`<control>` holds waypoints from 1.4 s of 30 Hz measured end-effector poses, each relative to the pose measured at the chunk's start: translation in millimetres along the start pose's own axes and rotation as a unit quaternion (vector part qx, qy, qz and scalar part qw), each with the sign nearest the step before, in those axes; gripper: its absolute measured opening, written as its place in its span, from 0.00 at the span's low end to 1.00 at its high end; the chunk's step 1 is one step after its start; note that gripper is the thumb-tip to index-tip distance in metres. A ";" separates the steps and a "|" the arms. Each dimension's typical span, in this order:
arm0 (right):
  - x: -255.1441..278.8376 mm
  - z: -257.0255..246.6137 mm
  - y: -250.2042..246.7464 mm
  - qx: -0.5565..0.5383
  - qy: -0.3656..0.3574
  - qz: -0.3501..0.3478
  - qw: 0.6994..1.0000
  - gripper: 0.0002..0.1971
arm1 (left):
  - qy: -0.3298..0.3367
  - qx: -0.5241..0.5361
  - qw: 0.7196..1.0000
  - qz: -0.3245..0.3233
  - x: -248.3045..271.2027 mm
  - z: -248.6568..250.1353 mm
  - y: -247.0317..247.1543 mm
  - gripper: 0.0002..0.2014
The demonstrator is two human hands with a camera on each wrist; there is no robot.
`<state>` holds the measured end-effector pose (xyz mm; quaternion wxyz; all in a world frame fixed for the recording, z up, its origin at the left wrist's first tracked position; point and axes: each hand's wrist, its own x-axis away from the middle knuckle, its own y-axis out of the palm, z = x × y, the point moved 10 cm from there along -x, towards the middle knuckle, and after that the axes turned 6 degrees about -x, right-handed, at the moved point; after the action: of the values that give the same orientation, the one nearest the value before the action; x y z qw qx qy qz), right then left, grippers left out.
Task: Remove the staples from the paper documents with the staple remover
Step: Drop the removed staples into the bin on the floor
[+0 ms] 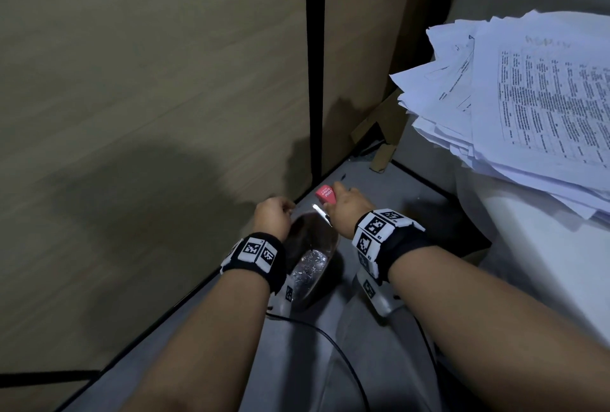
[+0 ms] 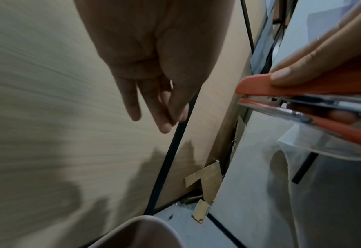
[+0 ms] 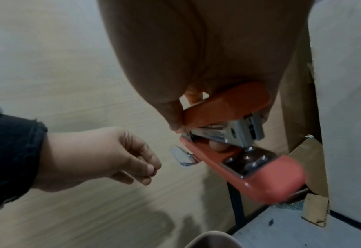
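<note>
While we look down from the head view, we count two hands, one red stapler-type staple remover (image 1: 325, 194), one bowl (image 1: 310, 258) and one heap of paper documents (image 1: 515, 104). Our right hand (image 1: 348, 210) is clamped on the staple remover, thumb on its upper red lever and fingers under its red base, with the silver blade at its rear end pointing toward our left hand (image 1: 272, 217). Our left hand hangs just beside it, apart from the tool, its fingers loosely bent with the thumb tip drawn against the fingertips; whether something tiny sits between them we cannot tell. Both hands hover over the bowl, which stands on the grey floor near the base of a wooden panel (image 1: 148, 98).

Only the head view shows the documents, a fanned pile with printed tables on top, lying on a white surface (image 1: 528, 246) well apart from the hands at the right. It alone also shows small silvery staples (image 1: 308, 268) heaped inside the bowl, and the marker-printed bands on both wrists. The right wrist view adds the metal magazine and the rivets on the base plate of the remover, which the head view cannot resolve. The left wrist view shows just a pale rim of the bowl and scraps of cardboard (image 2: 207, 181) in the corner.
</note>
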<state>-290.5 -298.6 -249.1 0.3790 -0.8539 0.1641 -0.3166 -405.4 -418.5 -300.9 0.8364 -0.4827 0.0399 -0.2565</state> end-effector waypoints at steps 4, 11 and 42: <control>7.4 -5.3 -7.7 -0.009 -0.002 0.012 1.000 0.19 | -0.017 -0.055 0.998 -0.022 1.2 -2.4 -4.9 0.15; 40.8 -36.0 -31.3 -0.054 -0.035 0.010 0.998 0.20 | -0.030 -0.131 0.991 0.001 0.7 18.0 -66.7 0.40; 366.1 365.6 -399.4 -0.045 0.253 0.338 0.905 0.18 | 0.311 -0.161 0.935 -0.052 116.6 440.0 -66.7 0.18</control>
<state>241.8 -27.2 16.1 0.3701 -0.6549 0.5472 -0.3670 -192.2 -153.5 9.0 0.6790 -0.5082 0.3137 -0.4269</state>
